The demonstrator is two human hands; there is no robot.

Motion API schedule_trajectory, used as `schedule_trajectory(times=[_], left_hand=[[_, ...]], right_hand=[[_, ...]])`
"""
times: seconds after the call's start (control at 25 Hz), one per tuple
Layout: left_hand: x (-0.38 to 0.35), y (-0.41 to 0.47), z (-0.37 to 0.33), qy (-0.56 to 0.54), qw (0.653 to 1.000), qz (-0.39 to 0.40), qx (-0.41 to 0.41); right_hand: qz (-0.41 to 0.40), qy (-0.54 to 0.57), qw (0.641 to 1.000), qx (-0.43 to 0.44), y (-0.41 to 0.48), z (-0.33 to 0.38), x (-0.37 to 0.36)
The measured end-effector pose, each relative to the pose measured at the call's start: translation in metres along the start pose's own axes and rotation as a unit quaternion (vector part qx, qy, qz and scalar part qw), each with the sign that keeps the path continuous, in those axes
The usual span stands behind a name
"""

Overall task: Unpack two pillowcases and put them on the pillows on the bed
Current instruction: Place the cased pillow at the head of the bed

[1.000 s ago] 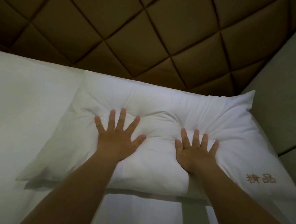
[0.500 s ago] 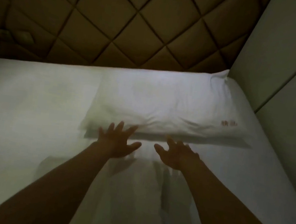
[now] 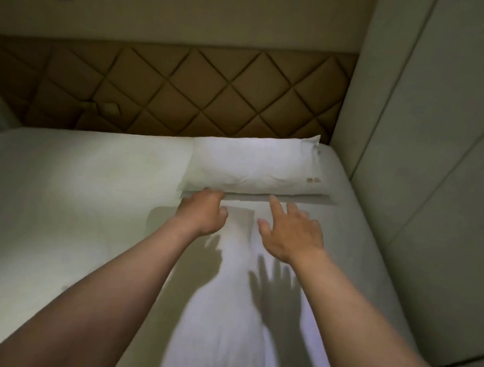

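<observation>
Over the white bed [image 3: 78, 198], my right hand [image 3: 292, 236] hovers loose, fingers spread and forefinger out, holding nothing. My left hand [image 3: 203, 210] curls its fingers down at the near edge of the pillow [image 3: 252, 166]; whether it grips the cloth I cannot tell. The plump, creased white pillow lies across the bed's far right corner against the quilted brown headboard [image 3: 215, 96], with a small orange mark [image 3: 313, 180] stitched near its right end, too small to read.

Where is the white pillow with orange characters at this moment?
In the head view, the white pillow lies at the far right corner of the bed, beside the brown quilted headboard and the pale wall panel.
</observation>
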State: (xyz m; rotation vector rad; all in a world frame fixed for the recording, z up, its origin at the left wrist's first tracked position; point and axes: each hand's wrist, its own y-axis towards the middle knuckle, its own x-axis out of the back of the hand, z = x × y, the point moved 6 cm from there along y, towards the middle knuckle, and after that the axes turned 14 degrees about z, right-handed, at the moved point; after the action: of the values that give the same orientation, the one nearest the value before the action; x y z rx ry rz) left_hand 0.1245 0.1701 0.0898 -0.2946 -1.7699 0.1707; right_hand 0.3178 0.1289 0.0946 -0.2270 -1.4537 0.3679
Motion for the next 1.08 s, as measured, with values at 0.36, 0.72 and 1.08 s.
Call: schedule_trajectory(times=[0.36, 0.72, 1.08], left_hand=[[0.006, -0.299, -0.045, -0.014, 0.997, -0.074, 0.000], [-0.035, -0.420, -0.015, 0.040, 0.991, -0.027, 0.121], [-0.030, -0.463, -0.022, 0.088, 0.986, -0.050, 0.129]], right_hand=[[-0.094, 0.121, 0.985, 0.074, -0.260, -0.038, -0.008], [-0.065, 0.168, 0.974, 0.137, -0.358, -0.060, -0.047], [-0.095, 0.167, 0.974, 0.118, -0.408, -0.092, -0.070]])
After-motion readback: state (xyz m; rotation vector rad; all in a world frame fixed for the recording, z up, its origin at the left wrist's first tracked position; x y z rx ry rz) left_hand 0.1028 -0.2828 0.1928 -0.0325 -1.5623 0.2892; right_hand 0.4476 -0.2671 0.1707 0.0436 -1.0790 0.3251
